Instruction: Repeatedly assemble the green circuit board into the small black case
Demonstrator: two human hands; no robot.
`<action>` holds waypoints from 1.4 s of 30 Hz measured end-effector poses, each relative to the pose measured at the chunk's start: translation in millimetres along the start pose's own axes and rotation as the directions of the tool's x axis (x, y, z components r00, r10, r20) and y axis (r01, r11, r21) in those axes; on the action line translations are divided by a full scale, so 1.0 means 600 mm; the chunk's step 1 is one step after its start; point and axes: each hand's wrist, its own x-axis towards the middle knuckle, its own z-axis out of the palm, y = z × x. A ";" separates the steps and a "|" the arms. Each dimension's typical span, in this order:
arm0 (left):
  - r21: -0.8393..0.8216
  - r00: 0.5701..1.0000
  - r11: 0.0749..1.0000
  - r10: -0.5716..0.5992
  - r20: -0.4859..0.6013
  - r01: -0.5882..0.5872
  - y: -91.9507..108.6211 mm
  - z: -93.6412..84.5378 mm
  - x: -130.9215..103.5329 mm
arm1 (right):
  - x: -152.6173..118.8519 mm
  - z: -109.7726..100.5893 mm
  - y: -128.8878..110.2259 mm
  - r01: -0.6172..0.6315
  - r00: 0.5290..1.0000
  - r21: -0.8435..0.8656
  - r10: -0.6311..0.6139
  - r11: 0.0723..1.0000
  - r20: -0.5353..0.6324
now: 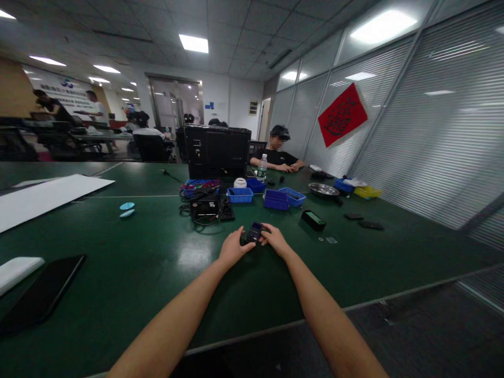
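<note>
A small black device with a dark bluish screen at its top end is between my two hands, just above or on the green table. I cannot make out its exact kind. My left hand grips its left side and lower edge, thumb along the near end. On the opposite edge, the fingers of my right hand are closed at the upper right corner. Parts of the fingers are hidden behind the device. To the right lies a black box with a greenish top, near a small clear piece.
Beyond my hands stand a black soldering-station-like unit with cables, blue trays, a white ball, a bottle and a monitor. A metal dish lies right; a black tablet left. A person sits opposite.
</note>
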 end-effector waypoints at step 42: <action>0.159 0.832 0.824 -0.504 -0.231 0.543 -0.149 -0.228 -0.119 | 0.007 -0.044 0.015 -0.021 0.977 -0.114 -0.004 0.993 -0.211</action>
